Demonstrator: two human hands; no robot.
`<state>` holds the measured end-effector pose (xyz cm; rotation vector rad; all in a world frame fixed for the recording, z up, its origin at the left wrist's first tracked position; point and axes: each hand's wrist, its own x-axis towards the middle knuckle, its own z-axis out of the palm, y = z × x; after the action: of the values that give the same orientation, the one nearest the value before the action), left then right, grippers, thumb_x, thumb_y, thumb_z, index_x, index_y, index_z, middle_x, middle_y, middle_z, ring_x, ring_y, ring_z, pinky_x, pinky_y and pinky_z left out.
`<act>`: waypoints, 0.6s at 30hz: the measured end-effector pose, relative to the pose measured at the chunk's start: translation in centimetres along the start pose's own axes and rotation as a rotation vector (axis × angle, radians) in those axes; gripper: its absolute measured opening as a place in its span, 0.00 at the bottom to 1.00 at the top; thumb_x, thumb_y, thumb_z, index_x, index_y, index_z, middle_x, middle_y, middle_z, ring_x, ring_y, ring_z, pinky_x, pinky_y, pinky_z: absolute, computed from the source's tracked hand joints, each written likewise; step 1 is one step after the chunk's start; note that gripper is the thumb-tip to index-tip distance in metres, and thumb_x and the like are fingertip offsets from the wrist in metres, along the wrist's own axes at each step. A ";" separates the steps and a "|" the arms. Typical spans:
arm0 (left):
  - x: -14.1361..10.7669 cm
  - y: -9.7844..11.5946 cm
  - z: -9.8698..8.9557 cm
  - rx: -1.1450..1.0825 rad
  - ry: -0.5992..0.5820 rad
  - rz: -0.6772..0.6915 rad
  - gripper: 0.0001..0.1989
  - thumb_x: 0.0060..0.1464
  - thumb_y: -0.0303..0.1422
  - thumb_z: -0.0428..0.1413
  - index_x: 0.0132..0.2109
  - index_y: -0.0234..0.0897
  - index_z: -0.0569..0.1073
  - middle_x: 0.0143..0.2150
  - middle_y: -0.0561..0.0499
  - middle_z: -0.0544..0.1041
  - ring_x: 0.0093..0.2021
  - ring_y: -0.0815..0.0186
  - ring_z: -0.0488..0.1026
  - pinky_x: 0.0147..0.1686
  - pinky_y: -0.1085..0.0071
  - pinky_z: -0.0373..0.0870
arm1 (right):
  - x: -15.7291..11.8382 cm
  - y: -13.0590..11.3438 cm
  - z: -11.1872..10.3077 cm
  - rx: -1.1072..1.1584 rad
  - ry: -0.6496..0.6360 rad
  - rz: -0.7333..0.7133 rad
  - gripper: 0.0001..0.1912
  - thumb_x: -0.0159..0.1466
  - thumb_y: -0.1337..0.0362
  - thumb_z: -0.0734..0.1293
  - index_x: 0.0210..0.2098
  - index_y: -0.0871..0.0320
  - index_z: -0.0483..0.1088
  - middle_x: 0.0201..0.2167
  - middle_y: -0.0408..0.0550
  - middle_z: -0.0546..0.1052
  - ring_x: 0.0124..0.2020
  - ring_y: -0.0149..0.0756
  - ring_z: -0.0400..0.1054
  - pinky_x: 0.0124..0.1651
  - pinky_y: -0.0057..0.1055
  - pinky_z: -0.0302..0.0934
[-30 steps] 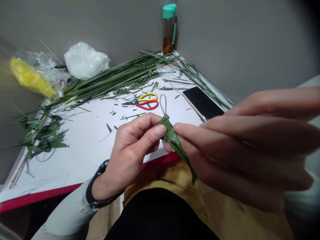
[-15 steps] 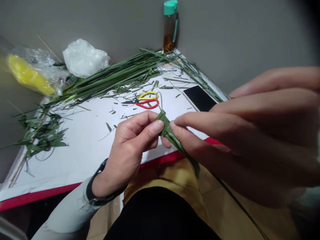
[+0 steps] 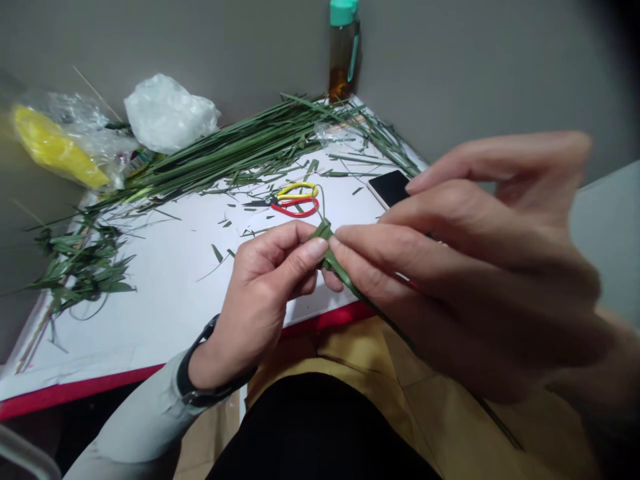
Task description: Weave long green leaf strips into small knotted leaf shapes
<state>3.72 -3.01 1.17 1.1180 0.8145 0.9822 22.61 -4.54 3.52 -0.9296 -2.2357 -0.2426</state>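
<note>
A small folded piece woven from green leaf strips (image 3: 324, 230) sits between my hands above the table's front edge. My left hand (image 3: 273, 273) grips its left side, thumb on top and fingers curled beneath. From its upper end rises a thin loop of stem. My right hand (image 3: 450, 267) pinches a long leaf strip (image 3: 356, 288) between thumb and index finger, right beside the left thumb. That strip runs down to the right under my right hand, and its tail hangs over the floor. The other right fingers are raised and bent.
Scissors (image 3: 295, 200) with yellow and red handles lie just beyond my hands. A phone (image 3: 390, 188) lies partly behind my right fingers. Long green leaves (image 3: 220, 150), a white plastic bag (image 3: 167, 113), a yellow bag (image 3: 57, 147), a bottle (image 3: 343, 57) and leaf scraps (image 3: 95, 267) line the table's far and left sides.
My right hand has moved left, closer to my left thumb, and now covers more of the woven piece. The strip is drawn narrower and straighter. My left hand stays nearly in place.
</note>
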 end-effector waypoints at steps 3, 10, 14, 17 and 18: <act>0.2 0.0 0.0 -0.032 0.025 0.002 0.06 0.61 0.30 0.63 0.34 0.38 0.79 0.26 0.54 0.74 0.25 0.72 0.61 0.25 0.76 0.56 | 0.3 -0.2 -0.2 -0.041 0.073 -0.028 0.11 0.65 0.75 0.64 0.30 0.58 0.75 0.36 0.45 0.81 0.44 0.39 0.71 0.60 0.38 0.59; 0.5 0.1 0.0 0.005 0.037 -0.013 0.08 0.58 0.35 0.65 0.33 0.37 0.77 0.28 0.54 0.70 0.27 0.71 0.61 0.27 0.74 0.58 | 0.1 -1.0 0.6 -0.150 0.072 -0.048 0.10 0.62 0.75 0.65 0.33 0.61 0.78 0.33 0.49 0.82 0.45 0.47 0.73 0.56 0.40 0.65; 0.8 0.0 -0.2 -0.005 0.057 -0.057 0.08 0.55 0.35 0.67 0.33 0.36 0.77 0.27 0.55 0.67 0.26 0.72 0.61 0.26 0.74 0.56 | -0.3 -1.3 0.5 -0.231 0.001 -0.070 0.13 0.64 0.76 0.64 0.33 0.60 0.80 0.34 0.48 0.81 0.41 0.44 0.73 0.62 0.43 0.60; 1.0 0.0 -0.7 0.032 0.042 -0.064 0.08 0.55 0.35 0.66 0.33 0.36 0.78 0.27 0.55 0.69 0.26 0.72 0.62 0.26 0.74 0.57 | -0.3 -1.3 -0.3 -0.228 -0.084 -0.168 0.15 0.64 0.77 0.63 0.33 0.57 0.80 0.37 0.44 0.81 0.40 0.38 0.72 0.69 0.44 0.52; 1.1 0.0 -0.8 0.059 0.034 -0.060 0.08 0.55 0.35 0.66 0.33 0.36 0.78 0.28 0.55 0.70 0.26 0.72 0.63 0.27 0.74 0.58 | -0.2 -1.3 -0.5 -0.259 -0.127 -0.229 0.16 0.66 0.76 0.62 0.35 0.55 0.79 0.38 0.42 0.80 0.41 0.36 0.71 0.69 0.44 0.52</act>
<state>3.39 -1.70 0.94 1.1239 0.9043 0.9347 22.08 -5.80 3.90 -0.8386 -2.4706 -0.6040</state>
